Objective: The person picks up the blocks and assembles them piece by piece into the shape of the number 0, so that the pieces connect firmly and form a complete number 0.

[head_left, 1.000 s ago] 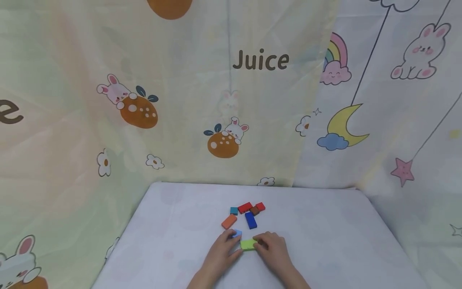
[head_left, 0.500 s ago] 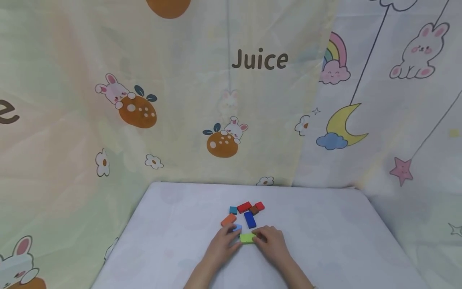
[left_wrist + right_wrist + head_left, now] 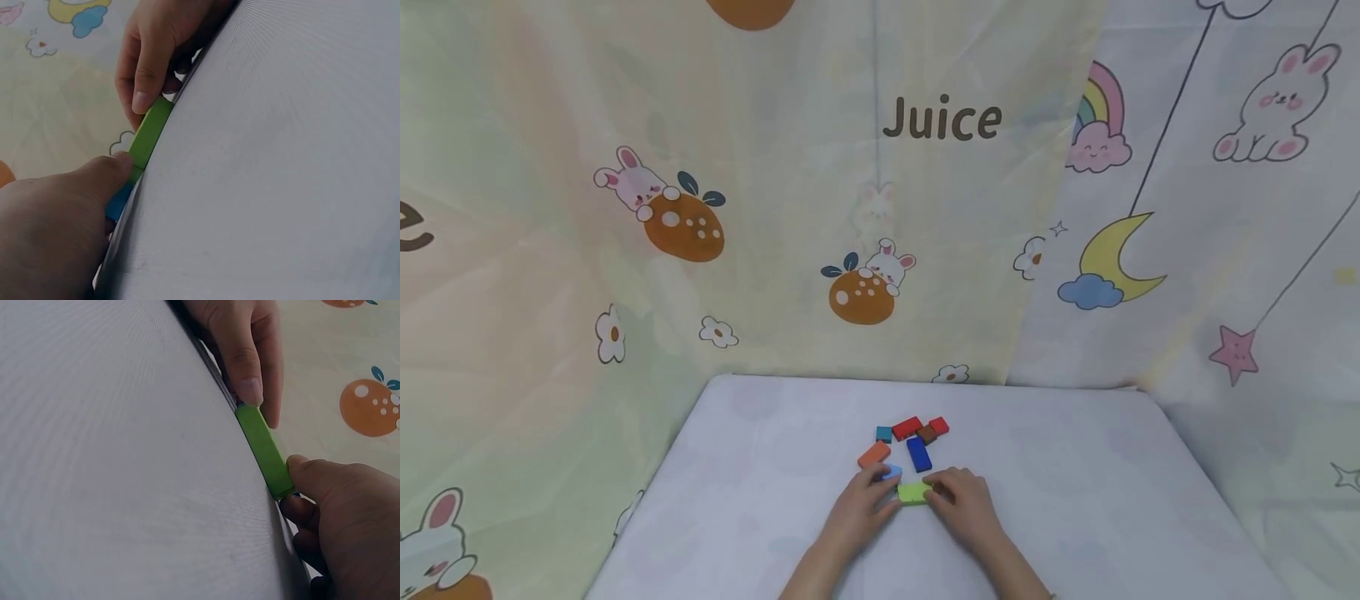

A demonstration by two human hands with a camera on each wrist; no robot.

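Note:
In the head view a light green block [image 3: 913, 493] lies on the white table between both hands. My right hand [image 3: 964, 504] pinches its right end between thumb and fingers, as the right wrist view shows with its thumb [image 3: 301, 467]. Just behind the green block's left end, a light blue block [image 3: 892, 472] sits partly covered by the fingers of my left hand [image 3: 859, 508]. The left thumb [image 3: 119, 164] presses at the green block's left end while the index finger reaches over the light blue one. An orange block [image 3: 874, 454] lies right beyond the left fingertips.
Beyond the hands is a dark blue block [image 3: 919, 454]. Farther back stand a teal block [image 3: 883, 434], a red block [image 3: 907, 428], a brown block [image 3: 927, 434] and a small red block [image 3: 939, 426]. A printed cloth [image 3: 775, 250] hangs behind the table [image 3: 1075, 483].
Both hands have slid the green and light blue blocks a little away from the person, closer to the orange and dark blue blocks. Over the last half second they hold nearly still.

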